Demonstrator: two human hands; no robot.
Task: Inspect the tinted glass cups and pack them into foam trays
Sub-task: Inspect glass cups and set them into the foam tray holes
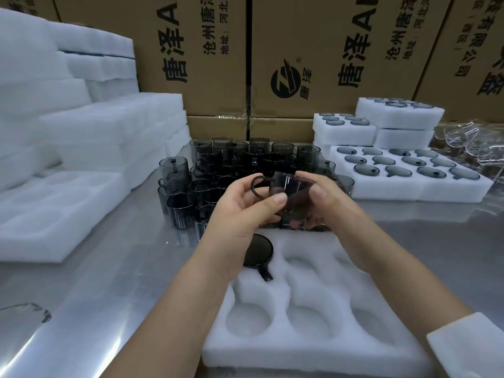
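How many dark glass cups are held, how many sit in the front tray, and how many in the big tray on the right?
Held tinted glass cup, in left hand and right hand: 1
Packed tinted glass cup in near white foam tray: 1
Tinted glass cups in big right white foam tray: 12
Total: 14

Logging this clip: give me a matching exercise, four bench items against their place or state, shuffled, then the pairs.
1. held tinted cup
2. near foam tray
3. right foam tray
4. loose tinted cups

A. every visible pocket filled
B. standing on the steel table
C. held between left hand and right hand
D. one seated cup, other visible pockets empty

Pairs: 1-C, 2-D, 3-A, 4-B
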